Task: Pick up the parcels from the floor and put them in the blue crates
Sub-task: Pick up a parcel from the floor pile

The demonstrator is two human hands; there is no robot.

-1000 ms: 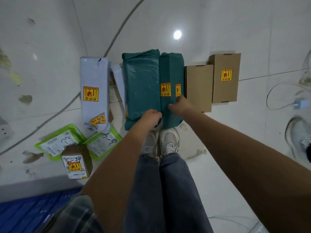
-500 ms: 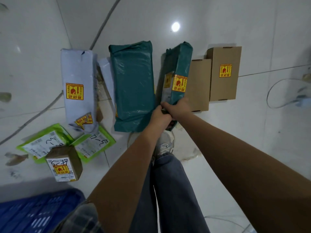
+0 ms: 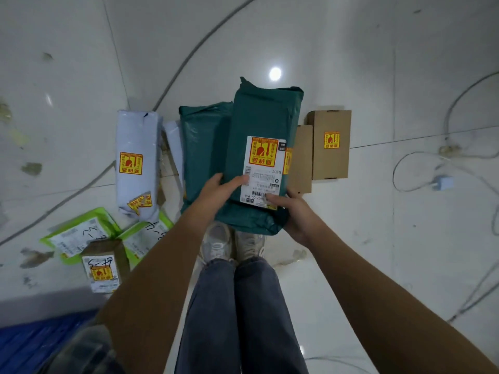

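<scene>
At the centre of the frame the person holds a dark green plastic-wrapped parcel (image 3: pixel 259 130) up off the floor, its white shipping label with a red-and-yellow fragile sticker facing the camera. The left hand (image 3: pixel 218 193) grips the parcel's near left edge, thumb laid across the front beside the label. The right hand (image 3: pixel 294 214) cups the near right corner from beneath, its thumb pressed on the label's lower edge.

Just behind and left of the held parcel, a second dark green plastic-wrapped parcel (image 3: pixel 202 147) lies flat on the glossy white tiled floor (image 3: pixel 378 76). Further left lies a long pale lilac plastic-wrapped parcel (image 3: pixel 136 157) with two fragile stickers. In the lower left of the frame are two lime-green mailer bags (image 3: pixel 73 233) with white handwritten labels, and a small brown cardboard box (image 3: pixel 104 263) resting partly over them. To the right of the held parcel sit two plain brown cardboard boxes (image 3: pixel 330 144) side by side, the farther one bearing a sticker.

The corner of a blue plastic crate (image 3: pixel 29 344) shows at the bottom left edge. A white cable with a plug (image 3: pixel 441 182) trails across the floor at the right. Pale sneakers (image 3: pixel 232 244) and blue jeans fill the lower centre.
</scene>
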